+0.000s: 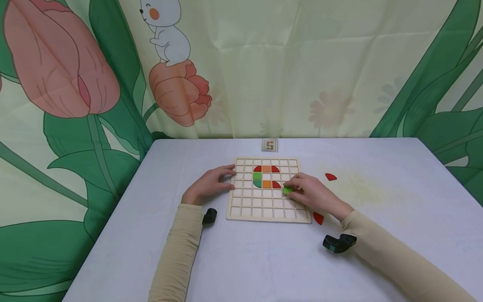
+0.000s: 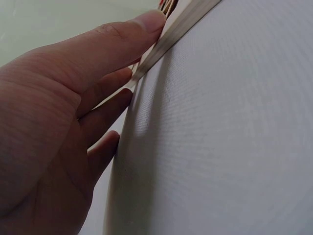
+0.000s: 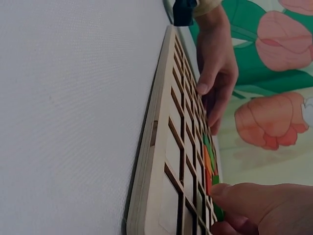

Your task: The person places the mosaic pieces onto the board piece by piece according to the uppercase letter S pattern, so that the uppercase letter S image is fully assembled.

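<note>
A wooden grid board [image 1: 241,212] lies on the white table. Red, orange and green tiles [image 1: 266,176] fill some of its upper cells. My right hand [image 1: 307,193] pinches a light green piece [image 1: 287,190] over the board's right side, just below a red tile; in the right wrist view the same hand [image 3: 254,205] holds the green piece [image 3: 218,212] against the board [image 3: 166,161]. My left hand [image 1: 211,184] rests with straight fingers on the board's left edge. In the left wrist view its fingers [image 2: 122,46] press on the board's rim [image 2: 171,36].
Two loose red curved pieces lie on the table, one [image 1: 330,177] right of the board and one [image 1: 318,218] by its near right corner. A small pattern card [image 1: 269,145] stands behind the board. A flower-printed curtain [image 1: 60,63] hangs behind the table.
</note>
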`<state>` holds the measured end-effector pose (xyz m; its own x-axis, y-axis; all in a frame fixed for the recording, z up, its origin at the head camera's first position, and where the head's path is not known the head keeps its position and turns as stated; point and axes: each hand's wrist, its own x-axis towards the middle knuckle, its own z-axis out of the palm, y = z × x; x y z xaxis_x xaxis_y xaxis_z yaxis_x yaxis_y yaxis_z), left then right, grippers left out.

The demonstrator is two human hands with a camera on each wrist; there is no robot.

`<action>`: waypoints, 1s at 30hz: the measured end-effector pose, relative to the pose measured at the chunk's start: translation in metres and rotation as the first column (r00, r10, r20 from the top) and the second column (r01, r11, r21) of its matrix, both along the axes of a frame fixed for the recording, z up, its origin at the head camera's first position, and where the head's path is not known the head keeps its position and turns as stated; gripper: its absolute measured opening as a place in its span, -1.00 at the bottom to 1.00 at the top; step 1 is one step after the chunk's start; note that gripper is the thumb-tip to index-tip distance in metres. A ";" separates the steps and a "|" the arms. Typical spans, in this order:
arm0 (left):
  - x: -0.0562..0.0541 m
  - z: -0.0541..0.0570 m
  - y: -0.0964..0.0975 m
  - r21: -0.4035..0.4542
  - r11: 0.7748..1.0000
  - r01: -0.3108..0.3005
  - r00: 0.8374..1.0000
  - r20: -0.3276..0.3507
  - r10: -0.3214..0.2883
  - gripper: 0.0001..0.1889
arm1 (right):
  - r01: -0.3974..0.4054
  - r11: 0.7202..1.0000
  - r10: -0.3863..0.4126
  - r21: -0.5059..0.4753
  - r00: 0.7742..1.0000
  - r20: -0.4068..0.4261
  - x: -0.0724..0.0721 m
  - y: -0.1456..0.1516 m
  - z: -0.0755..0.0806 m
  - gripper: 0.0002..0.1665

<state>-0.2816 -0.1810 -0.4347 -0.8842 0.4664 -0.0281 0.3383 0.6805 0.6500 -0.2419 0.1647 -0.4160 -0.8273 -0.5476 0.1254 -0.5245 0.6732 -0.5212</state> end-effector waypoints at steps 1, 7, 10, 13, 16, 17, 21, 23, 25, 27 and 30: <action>0.000 0.000 0.000 0.001 1.000 -0.003 1.000 -0.001 0.003 -0.42 | -0.005 1.000 0.005 0.003 1.000 -0.009 0.000 0.000 0.000 -0.65; -0.001 -0.001 0.000 0.002 1.000 -0.016 1.000 0.006 0.016 -0.42 | -0.027 0.999 0.028 0.026 0.999 -0.020 0.000 -0.007 0.000 -0.67; -0.001 -0.001 0.000 0.004 1.000 -0.017 1.000 0.009 0.017 -0.43 | -0.027 0.999 0.028 0.036 0.999 -0.023 0.000 -0.011 0.000 -0.68; -0.001 -0.001 0.000 0.006 1.000 -0.018 1.000 0.010 0.018 -0.43 | -0.033 0.999 0.034 0.032 0.999 -0.032 0.000 -0.014 -0.001 -0.69; 0.000 0.000 0.001 0.003 1.000 -0.016 1.000 0.008 0.016 -0.43 | -0.046 0.999 0.047 0.021 0.998 -0.046 0.000 -0.016 -0.002 -0.70; 0.000 0.001 0.001 0.003 1.000 -0.015 1.000 0.007 0.015 -0.43 | -0.050 0.999 0.051 0.018 0.997 -0.051 0.000 -0.017 -0.003 -0.70; 0.000 0.001 0.001 -0.001 1.000 -0.012 1.000 0.001 0.012 -0.43 | -0.050 0.998 0.052 0.024 0.997 -0.059 -0.001 -0.019 -0.004 -0.70; 0.000 0.001 0.002 -0.002 1.000 -0.013 1.000 0.000 0.013 -0.43 | -0.047 0.999 0.049 0.027 0.997 -0.054 -0.001 -0.019 -0.004 -0.70; 0.000 0.002 0.001 -0.003 1.000 -0.014 1.000 0.001 0.014 -0.43 | -0.046 0.999 0.047 0.029 0.998 -0.046 -0.001 -0.020 -0.005 -0.70; 0.000 0.002 0.001 0.000 1.000 -0.013 1.000 0.003 0.013 -0.43 | -0.049 0.998 0.050 0.027 0.998 -0.049 0.000 -0.019 -0.005 -0.70; 0.001 0.001 0.000 0.003 1.000 -0.015 1.000 0.008 0.015 -0.43 | -0.060 0.998 0.061 0.022 0.996 -0.065 0.000 -0.018 -0.005 -0.73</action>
<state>-0.2811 -0.1806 -0.4333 -0.8906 0.4535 -0.0342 0.3229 0.6834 0.6548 -0.2418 0.1470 -0.4213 -0.7828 -0.5995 0.1668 -0.5973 0.6487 -0.4716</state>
